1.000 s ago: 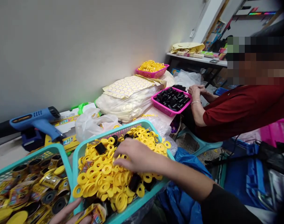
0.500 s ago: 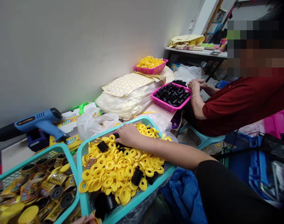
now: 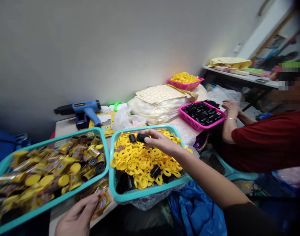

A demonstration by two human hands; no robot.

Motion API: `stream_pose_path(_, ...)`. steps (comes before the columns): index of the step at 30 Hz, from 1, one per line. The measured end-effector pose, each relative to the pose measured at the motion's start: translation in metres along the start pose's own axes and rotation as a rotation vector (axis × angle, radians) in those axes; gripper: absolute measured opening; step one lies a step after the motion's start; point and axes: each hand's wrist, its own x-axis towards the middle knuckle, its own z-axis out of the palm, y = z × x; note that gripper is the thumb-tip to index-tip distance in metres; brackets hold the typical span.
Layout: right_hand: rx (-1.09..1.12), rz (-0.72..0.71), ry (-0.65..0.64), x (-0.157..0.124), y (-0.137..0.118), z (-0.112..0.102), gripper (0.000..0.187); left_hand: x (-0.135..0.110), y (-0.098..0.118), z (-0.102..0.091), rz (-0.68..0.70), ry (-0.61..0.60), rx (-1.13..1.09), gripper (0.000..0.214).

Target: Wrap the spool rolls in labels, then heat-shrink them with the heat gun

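Note:
My right hand (image 3: 161,141) pinches a small black plastic cylinder (image 3: 141,138) above a turquoise basket (image 3: 145,197). Yellow plastic rings (image 3: 132,156) fill that basket, with several more black cylinders (image 3: 155,171) among them. At the bottom of the view, my left hand (image 3: 77,216) holds a small printed wrapper (image 3: 102,200) between thumb and fingers, in front of the gap between the two turquoise baskets. The left-hand turquoise basket (image 3: 49,204) holds many cylinders (image 3: 75,179) in gold printed wraps, some with yellow tops.
A blue heat-gun-like tool (image 3: 87,108) lies behind the baskets. A pink basket (image 3: 201,126) of black cylinders is beside a co-worker in a red shirt (image 3: 270,141). Farther back are stacked sheets in plastic (image 3: 160,98) and a pink basket (image 3: 188,86) of yellow pieces.
My right hand has come up out of the yellow rings with a black cylinder. My left hand has come further into view with the wrapper. The view has shifted left.

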Motion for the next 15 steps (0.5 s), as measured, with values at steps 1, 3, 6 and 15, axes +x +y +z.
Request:
stream_pose_path(1, 0.144, -0.008, -0.056, -0.01, -0.009, 0.011, 0.033, -0.003, 0.002, 0.0, -0.014, -0.008, -0.034, 0.037)
stream_pose_path(3, 0.304, -0.021, -0.159, -0.028, -0.026, 0.036, 0.035, -0.007, 0.005, -0.001, -0.02, -0.027, -0.088, 0.039)
stream_pose_path(6, 0.413, 0.004, -0.261, -0.045, -0.042, 0.07, 0.04, -0.012, 0.006, -0.004, 0.001, -0.049, -0.123, 0.04)
stream_pose_path(15, 0.208, 0.017, -0.264, -0.045, -0.043, 0.098, 0.032, -0.022, 0.004, -0.019, 0.096, -0.083, -0.132, 0.032)
